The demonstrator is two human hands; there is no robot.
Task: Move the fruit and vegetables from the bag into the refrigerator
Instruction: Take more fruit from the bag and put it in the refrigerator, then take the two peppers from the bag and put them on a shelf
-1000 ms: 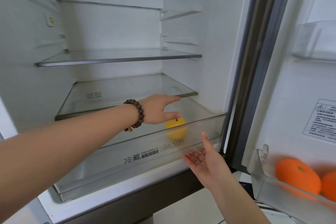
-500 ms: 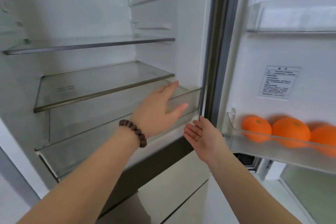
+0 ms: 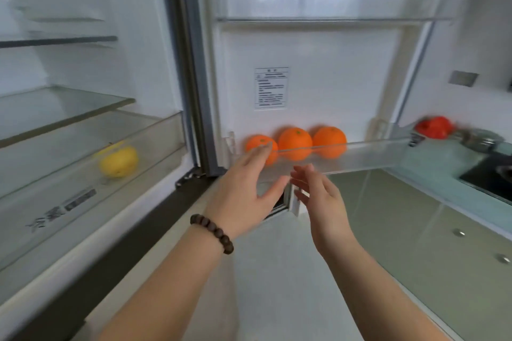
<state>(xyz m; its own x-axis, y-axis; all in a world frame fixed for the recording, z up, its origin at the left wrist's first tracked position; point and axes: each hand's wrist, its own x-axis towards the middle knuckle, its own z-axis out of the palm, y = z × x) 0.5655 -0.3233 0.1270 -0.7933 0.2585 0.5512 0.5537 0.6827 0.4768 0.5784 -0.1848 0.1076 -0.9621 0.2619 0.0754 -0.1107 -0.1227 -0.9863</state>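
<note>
A: Currently both hands are empty. Left hand [image 3: 243, 191] is stretched forward with a bead bracelet [image 3: 212, 232] on the wrist, fingers straight and spread, fingertips reaching the left end of the door bin [image 3: 360, 153]. Can't tell if they touch it.

B: Right?

A: Right hand [image 3: 322, 199] is just beside the left, palm turned towards it, fingers relaxed and slightly apart. It holds nothing and sits a bit lower, in front of the bin's clear wall.

B: Fruit?

A: Three oranges [image 3: 295, 144] sit in a row in the door bin, touching or nearly so. The leftmost one is partly behind the left fingertips. They are bright orange with green stem dots on top, seen through the clear front wall.

B: Anything in the main compartment?

A: One yellow fruit [image 3: 119, 160] in the clear drawer [image 3: 69, 196] at the bottom of the fridge [image 3: 155, 63]. It lies towards the drawer's right half, alone, blurred. The drawer front has printed text, unreadable from blur. Glass shelves [image 3: 63, 102] above it.

B: Bag?

A: Something red [image 3: 433, 127] on the tabletop [image 3: 432, 171] past the door's right edge, blurred. Can't tell what it is.
</note>
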